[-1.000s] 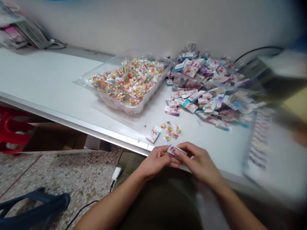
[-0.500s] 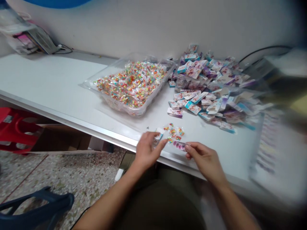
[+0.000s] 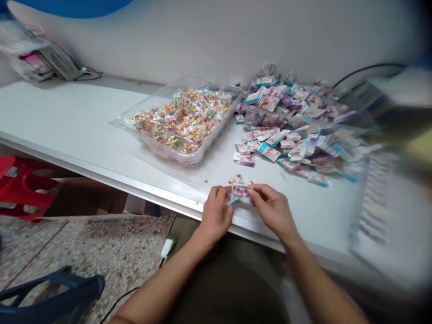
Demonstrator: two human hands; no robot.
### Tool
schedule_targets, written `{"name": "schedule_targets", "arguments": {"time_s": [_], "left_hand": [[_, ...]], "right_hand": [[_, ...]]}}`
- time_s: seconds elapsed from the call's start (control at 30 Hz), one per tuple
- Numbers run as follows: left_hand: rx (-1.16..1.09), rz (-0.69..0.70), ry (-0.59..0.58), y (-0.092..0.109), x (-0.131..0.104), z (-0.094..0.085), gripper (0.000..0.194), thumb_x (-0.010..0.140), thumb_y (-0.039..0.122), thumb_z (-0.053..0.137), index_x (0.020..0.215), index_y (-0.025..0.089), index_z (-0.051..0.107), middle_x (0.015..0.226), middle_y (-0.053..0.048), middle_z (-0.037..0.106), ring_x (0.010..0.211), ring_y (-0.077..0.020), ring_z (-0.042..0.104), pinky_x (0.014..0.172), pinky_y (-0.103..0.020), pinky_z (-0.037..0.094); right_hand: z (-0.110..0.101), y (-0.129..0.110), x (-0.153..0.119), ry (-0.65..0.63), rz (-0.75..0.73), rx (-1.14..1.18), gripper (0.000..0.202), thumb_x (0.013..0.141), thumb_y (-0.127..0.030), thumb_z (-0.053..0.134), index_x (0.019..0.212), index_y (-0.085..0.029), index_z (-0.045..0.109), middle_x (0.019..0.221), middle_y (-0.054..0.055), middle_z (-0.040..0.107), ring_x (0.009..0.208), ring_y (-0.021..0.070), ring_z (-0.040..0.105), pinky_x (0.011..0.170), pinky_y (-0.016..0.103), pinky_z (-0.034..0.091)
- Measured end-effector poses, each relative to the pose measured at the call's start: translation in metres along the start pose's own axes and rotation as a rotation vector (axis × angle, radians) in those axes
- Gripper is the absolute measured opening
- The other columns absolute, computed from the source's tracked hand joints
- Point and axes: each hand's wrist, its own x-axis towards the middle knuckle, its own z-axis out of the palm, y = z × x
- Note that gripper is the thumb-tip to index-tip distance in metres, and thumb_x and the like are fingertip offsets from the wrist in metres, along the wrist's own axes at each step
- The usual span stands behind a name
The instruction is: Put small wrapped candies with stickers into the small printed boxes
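Head view: the right hand (image 3: 272, 211) pinches one end of a small pink-patterned strip (image 3: 240, 190), which reaches leftward from its fingertips. The left hand (image 3: 216, 211) grips a partly hidden blue-and-white carton (image 3: 230, 199). The strip is probably light, thin and bendable, best held by its ends; the carton, likely thin card, could crush, so hold its sides gently.
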Motion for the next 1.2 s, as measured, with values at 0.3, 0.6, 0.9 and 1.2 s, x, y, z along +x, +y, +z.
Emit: {"name": "schedule_targets", "arguments": {"time_s": [0.3,0.6,0.9,1.2], "left_hand": [[0.023,0.339,0.126,-0.009,-0.023,0.03,0.042,0.089,0.011,0.045,0.13,0.02,0.045,0.12,-0.013,0.046,0.116,-0.0238,0.052,0.109,-0.054,0.037],[-0.053,0.253,0.174,-0.018,-0.027,0.027,0.038,0.09,0.013,0.047,0.128,0.02,0.049,0.122,-0.014,0.044,0.112,-0.0227,0.054,0.101,-0.047,0.046],[-0.087,0.268,0.252,-0.025,-0.027,0.032,0.042,0.088,0.013,0.052,0.129,0.021,0.047,0.119,-0.013,0.047,0.112,-0.0232,0.054,0.095,-0.043,0.051],[-0.04,0.251,0.272,-0.028,-0.027,0.029,0.038,0.087,0.012,0.053,0.124,0.02,0.051,0.121,-0.015,0.047,0.11,-0.0229,0.057,0.092,-0.041,0.052]], "right_hand": [[-0.015,-0.014,0.005,-0.263,-0.07,-0.519,0.021,0.086,-0.032,0.055,0.102,-0.022,0.062,0.084,0.003,0.07,0.071,0.0194,0.063,0.065,0.03,0.042],[0.011,-0.007,0.016,-0.348,-0.022,-0.289,0.014,0.08,-0.032,0.058,0.076,-0.019,0.06,0.071,-0.001,0.059,0.066,0.0145,0.052,0.063,0.026,0.037],[0.008,-0.003,0.023,-0.562,0.153,0.047,0.025,0.077,-0.041,0.06,0.077,-0.017,0.063,0.065,0.0,0.056,0.061,0.0131,0.05,0.053,0.025,0.041],[-0.013,0.026,0.048,-0.345,0.043,-0.223,0.036,0.083,-0.047,0.054,0.096,-0.017,0.069,0.08,0.004,0.067,0.065,0.0163,0.057,0.064,0.03,0.045]]}}
